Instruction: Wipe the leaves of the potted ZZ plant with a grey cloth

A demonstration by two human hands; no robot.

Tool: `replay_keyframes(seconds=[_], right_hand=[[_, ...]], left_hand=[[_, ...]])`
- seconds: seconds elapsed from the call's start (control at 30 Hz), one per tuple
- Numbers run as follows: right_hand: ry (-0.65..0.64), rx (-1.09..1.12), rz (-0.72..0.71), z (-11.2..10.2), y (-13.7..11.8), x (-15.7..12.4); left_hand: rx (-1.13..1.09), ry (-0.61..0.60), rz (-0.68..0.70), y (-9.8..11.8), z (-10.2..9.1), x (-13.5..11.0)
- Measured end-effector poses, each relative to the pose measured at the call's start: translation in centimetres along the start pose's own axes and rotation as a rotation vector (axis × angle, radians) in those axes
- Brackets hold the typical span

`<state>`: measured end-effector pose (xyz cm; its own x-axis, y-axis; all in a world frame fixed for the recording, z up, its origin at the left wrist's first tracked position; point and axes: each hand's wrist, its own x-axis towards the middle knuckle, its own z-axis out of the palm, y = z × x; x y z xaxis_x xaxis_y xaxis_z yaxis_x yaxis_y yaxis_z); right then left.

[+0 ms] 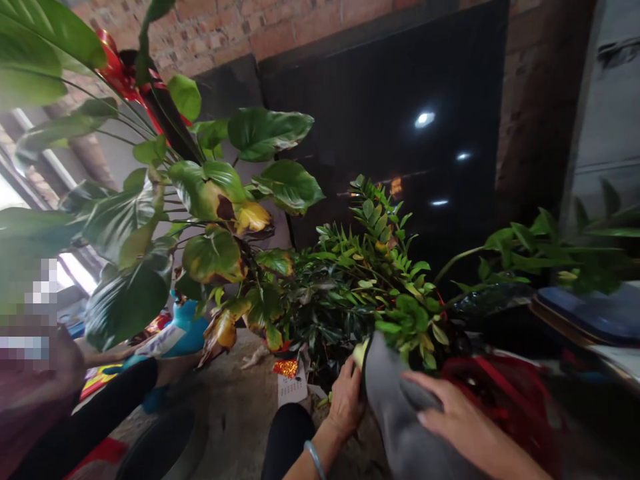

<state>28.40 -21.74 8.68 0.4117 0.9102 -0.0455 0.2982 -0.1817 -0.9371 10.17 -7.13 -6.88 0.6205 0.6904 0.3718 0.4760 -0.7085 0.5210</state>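
A long, smooth grey thing point(393, 393) with a pale yellow-green edge at its far end lies between my hands; its kind is not clear. My left hand point(346, 399), below a pale bangle point(314, 459), has its fingers curled against the thing's left side near that end. On the right side, the thumb and fingers of my right hand point(443, 408) press on its surface, slightly smeared by motion. Just beyond are the leaves of a dense potted plant point(370, 273). A printed white card point(292, 388) and shiny red-gold wrapping point(285, 368) sit left of my left hand.
A tall plant point(215, 253) with large, partly yellowed leaves leans in from the left. Behind it, a blue object point(187, 323) stands near another person's arm point(107, 353). A red bag point(500, 400) and a blue lid-like tray point(595, 313) are at right, before a dark panel point(390, 87).
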Motion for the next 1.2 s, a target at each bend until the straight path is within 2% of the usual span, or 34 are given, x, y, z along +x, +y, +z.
replay_keyframes(seconds=[0.03,0.07,0.1,0.13,0.2,0.27,0.3,0.33,0.37,0.43,0.47,0.5,0.53,0.57,0.63,0.7,0.8,0.83,0.9,1.0,1.07,1.13,1.2], right_hand=[[-0.065,-0.009,0.033,-1.0,0.3,-1.4],[-0.06,0.022,0.043,-2.5,0.2,-2.4],[0.001,0.062,0.054,-4.3,-0.4,-2.9],[0.118,0.12,0.045,-6.3,-1.3,-2.7],[0.437,0.255,0.091,-9.4,-3.4,-0.8],[0.717,0.32,0.058,-10.4,-5.1,2.5],[0.755,0.284,0.034,-9.9,-5.4,4.1],[0.726,0.215,0.008,-8.9,-5.4,5.3],[0.644,0.127,-0.012,-7.5,-5.0,6.1],[0.457,0.046,-0.017,-4.2,-3.5,5.7],[0.331,0.033,-0.027,-2.8,-2.5,4.7],[0.128,-0.007,-0.027,-1.7,-1.6,3.3],[-0.053,-0.024,-0.021,-1.1,-0.8,1.7],[-0.161,-0.018,0.018,-1.1,-0.2,0.2],[-0.156,0.063,0.046,-2.6,0.1,-1.9],[0.053,0.193,0.077,-5.3,-0.7,-2.0],[0.492,0.419,0.16,-9.4,-3.1,1.3],[0.598,0.48,0.173,-10.1,-3.8,2.9],[0.674,0.543,0.165,-10.4,-4.7,5.9],[0.579,0.517,0.166,-7.4,-4.2,8.3],[0.443,0.446,0.187,-4.1,-3.1,7.6],[0.16,0.267,0.141,-1.4,-1.9,5.2],[-0.076,0.206,0.123,-0.1,-1.1,2.3]], left_hand=[[-0.007,0.0,-0.012,-0.1,0.1,-0.1],[-0.011,-0.004,-0.013,-0.2,0.2,-0.2],[-0.011,-0.011,-0.004,-0.2,0.2,-0.2],[-0.01,-0.02,0.013,-0.1,0.2,-0.2],[-0.013,-0.038,0.048,0.0,0.0,-0.2],[-0.013,-0.048,0.058,0.2,0.0,-0.3],[-0.011,-0.053,0.056,0.2,0.0,-0.3],[-0.006,-0.056,0.052,0.2,0.0,-0.4],[-0.002,-0.056,0.045,0.2,-0.1,-0.6],[-0.007,-0.054,0.028,0.0,-0.2,-0.8],[-0.021,-0.058,0.022,-0.1,-0.4,-0.8],[-0.044,-0.068,0.017,-0.2,-0.5,-0.8],[-0.069,-0.081,0.009,-0.3,-0.7,-0.8],[-0.086,-0.096,-0.003,-0.4,-0.8,-0.8],[-0.085,-0.116,-0.02,-0.5,-0.8,-0.8],[-0.048,-0.105,-0.001,-0.6,-0.4,-1.0],[-0.018,-0.072,0.063,-0.9,0.6,-1.4],[-0.015,-0.062,0.072,-1.0,0.8,-1.5],[-0.009,-0.05,0.074,-1.2,1.2,-1.8],[-0.008,-0.054,0.051,-1.4,1.1,-1.9],[-0.015,-0.066,0.031,-1.2,0.6,-1.8],[-0.038,-0.081,0.02,-0.9,0.1,-1.3],[-0.08,-0.094,0.021,-0.5,-0.6,-0.8]])
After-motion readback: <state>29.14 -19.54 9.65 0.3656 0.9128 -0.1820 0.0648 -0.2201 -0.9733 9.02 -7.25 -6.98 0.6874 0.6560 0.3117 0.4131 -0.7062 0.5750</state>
